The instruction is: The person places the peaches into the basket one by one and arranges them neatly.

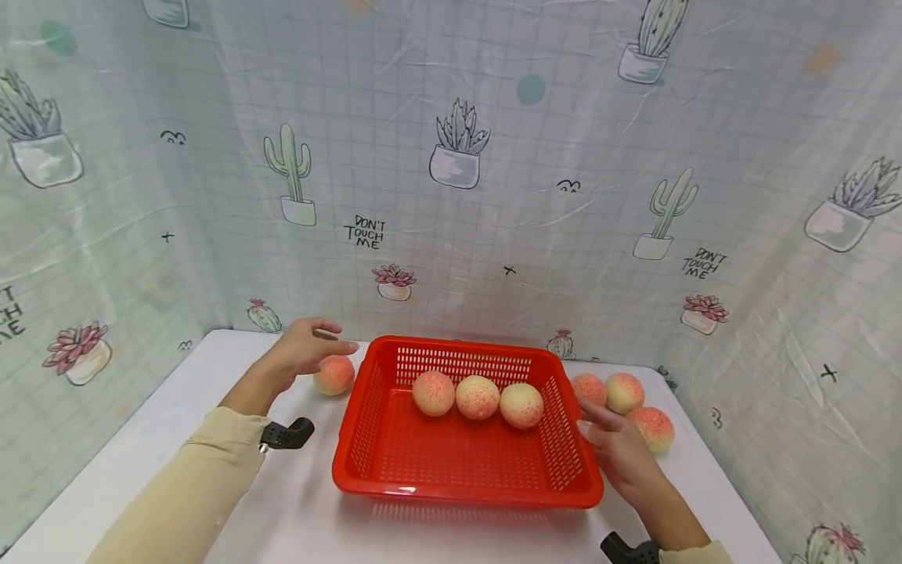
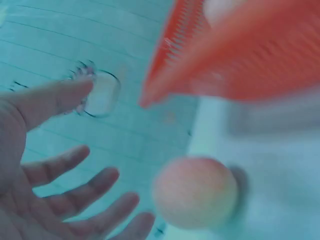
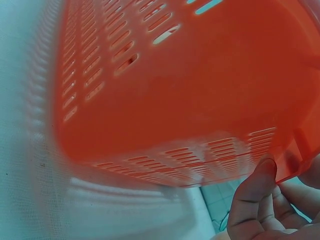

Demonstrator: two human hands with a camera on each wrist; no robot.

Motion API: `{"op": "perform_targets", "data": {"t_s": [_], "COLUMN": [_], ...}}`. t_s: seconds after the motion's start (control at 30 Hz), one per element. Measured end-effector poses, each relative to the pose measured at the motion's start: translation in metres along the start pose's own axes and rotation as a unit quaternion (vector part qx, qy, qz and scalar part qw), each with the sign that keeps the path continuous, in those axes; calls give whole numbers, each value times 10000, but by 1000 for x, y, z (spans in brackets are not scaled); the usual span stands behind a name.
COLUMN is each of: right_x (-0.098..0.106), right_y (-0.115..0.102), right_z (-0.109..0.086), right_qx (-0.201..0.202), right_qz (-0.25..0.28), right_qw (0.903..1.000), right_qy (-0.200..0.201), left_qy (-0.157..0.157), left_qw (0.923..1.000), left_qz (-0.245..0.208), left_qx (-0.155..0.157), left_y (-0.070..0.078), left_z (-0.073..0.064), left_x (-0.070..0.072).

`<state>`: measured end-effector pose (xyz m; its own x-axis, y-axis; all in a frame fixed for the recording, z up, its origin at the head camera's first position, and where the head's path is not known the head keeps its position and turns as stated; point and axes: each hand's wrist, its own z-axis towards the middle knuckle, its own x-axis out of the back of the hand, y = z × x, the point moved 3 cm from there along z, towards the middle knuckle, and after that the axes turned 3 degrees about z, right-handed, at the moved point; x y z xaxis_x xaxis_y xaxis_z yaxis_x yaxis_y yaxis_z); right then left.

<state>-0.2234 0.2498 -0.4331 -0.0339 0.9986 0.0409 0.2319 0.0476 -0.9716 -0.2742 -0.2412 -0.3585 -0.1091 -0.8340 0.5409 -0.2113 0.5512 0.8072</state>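
Observation:
A red slotted plastic basket (image 1: 465,501) holds three peaches, a left one (image 1: 433,393), a middle one (image 1: 478,398) and a right one (image 1: 521,406), in a row toward its far side. My right hand (image 1: 620,450) grips the basket's right rim, and its thumb (image 3: 255,187) presses on the rim in the right wrist view. Left of the basket, my left hand (image 1: 306,348) hovers with fingers spread, holding nothing. Just below it a single peach (image 1: 334,375) lies on the table; in the left wrist view this peach (image 2: 195,192) sits apart from the fingers.
Three more peaches lie right of the basket: one (image 1: 589,389) by the rim, one (image 1: 625,392) behind, one (image 1: 651,429) nearer. They rest on a white table (image 1: 261,501). A cactus-print curtain (image 1: 395,157) hangs behind and at both sides.

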Motion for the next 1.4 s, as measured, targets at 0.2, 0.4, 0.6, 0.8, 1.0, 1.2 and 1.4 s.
{"op": "perform_targets", "data": {"t_s": [0.2, 0.4, 0.6, 0.8, 1.0, 1.2, 1.4], "right_x": [-2, -3, -5, -6, -6, -4, -2], "right_y": [-1, -1, -1, -2, -2, 0, -1], "right_z": [1, 0, -1, -2, -2, -1, -1], "right_qx": [28, -24, 10, 20, 45, 35, 22], "right_qz": [63, 169, 165, 173, 172, 219, 270], "right_qw": [10000, 9999, 9999, 9998, 9998, 9997, 9996], "right_qy": [-17, -15, -42, -36, -30, -47, -21], "left_qy": [501, 740, 841, 900, 1032, 1074, 1005], "left_qw": [9977, 9959, 9940, 9938, 9927, 9920, 9927], "left_qz": [433, 400, 209, 26, -136, -126, -150], "left_qx": [111, 322, 662, 653, 611, 650, 653], "left_y": [-30, -50, -59, -64, -66, -66, -61], "left_z": [5, 21, 31, 39, 41, 40, 33], "left_x": [-2, -11, -14, -18, -20, -20, -19]}}
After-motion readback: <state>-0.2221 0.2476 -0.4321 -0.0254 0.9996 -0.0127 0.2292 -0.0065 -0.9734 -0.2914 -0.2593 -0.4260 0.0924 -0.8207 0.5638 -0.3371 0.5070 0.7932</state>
